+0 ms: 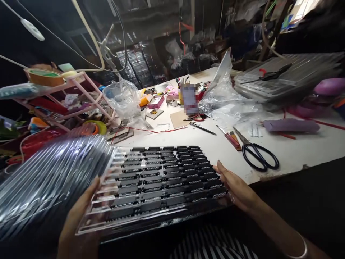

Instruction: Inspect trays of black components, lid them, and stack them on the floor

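Note:
Between my two hands is a clear plastic tray (93, 218) with rows of black connectors (172, 180), their pins showing as fine light teeth. A few slots in the rows hold no connector. My left hand (81, 208) grips the tray's left side, its fingers partly hidden below. On the right edge, my right hand (234, 185) holds the tray with the thumb up and the other fingers underneath. The tray's near edge reaches over the front of the table. Just left of my left hand stands a tall stack of clear trays (54, 180).
Scissors (258, 153), a red utility knife (230, 138) and a black pen (203, 128) lie on the white table (293, 151). A pink rack (91, 90) stands left. Plastic bags (229, 104) and stacked clear sheets (283, 77) fill the right side. Cables hang overhead.

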A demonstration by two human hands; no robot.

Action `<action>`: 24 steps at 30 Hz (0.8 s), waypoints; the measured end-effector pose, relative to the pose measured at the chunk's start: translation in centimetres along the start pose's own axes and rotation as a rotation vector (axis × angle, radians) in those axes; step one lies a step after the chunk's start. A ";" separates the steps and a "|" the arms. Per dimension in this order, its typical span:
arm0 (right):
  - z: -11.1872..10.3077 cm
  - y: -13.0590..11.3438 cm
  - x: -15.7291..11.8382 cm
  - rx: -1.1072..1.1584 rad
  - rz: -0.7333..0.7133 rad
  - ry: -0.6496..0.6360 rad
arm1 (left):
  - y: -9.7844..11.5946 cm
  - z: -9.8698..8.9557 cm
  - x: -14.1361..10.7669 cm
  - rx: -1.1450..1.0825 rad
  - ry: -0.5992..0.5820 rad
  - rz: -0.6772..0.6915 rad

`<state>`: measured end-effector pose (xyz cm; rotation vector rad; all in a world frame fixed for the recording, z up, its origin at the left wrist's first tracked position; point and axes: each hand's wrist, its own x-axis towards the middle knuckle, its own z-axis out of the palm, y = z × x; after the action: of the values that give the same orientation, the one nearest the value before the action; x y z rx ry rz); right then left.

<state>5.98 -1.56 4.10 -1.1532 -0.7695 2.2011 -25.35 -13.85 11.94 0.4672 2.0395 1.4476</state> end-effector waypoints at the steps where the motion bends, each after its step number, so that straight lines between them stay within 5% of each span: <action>1: 0.0 0.0 0.0 0.016 0.012 0.011 | 1.8 0.4 -0.6 -0.008 -0.075 -0.054; 3: -0.2 -0.1 -0.1 0.058 0.021 -0.003 | 4.8 1.5 -1.9 -0.046 -0.163 -0.022; 5: -0.6 -0.2 -0.1 0.107 0.035 -0.098 | 6.8 2.8 -2.9 -0.040 -0.110 0.093; 8: -1.3 -0.4 -0.1 0.169 0.074 -0.200 | 7.1 3.7 -3.0 -0.007 -0.016 0.155; 12: -2.0 -0.4 0.3 0.215 0.086 -0.164 | 4.4 3.1 -2.3 -0.075 -0.113 0.090; 19: -2.3 -1.1 1.5 0.174 0.020 -0.190 | -1.9 3.2 -2.6 -0.543 -0.240 0.081; 24: -1.4 -2.1 1.5 0.073 0.004 -0.165 | -3.8 2.6 -2.6 -0.634 -0.273 0.044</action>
<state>6.84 1.28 4.09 -0.9482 -0.7469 2.3294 -21.50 -14.84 8.44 0.4080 1.2736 1.8347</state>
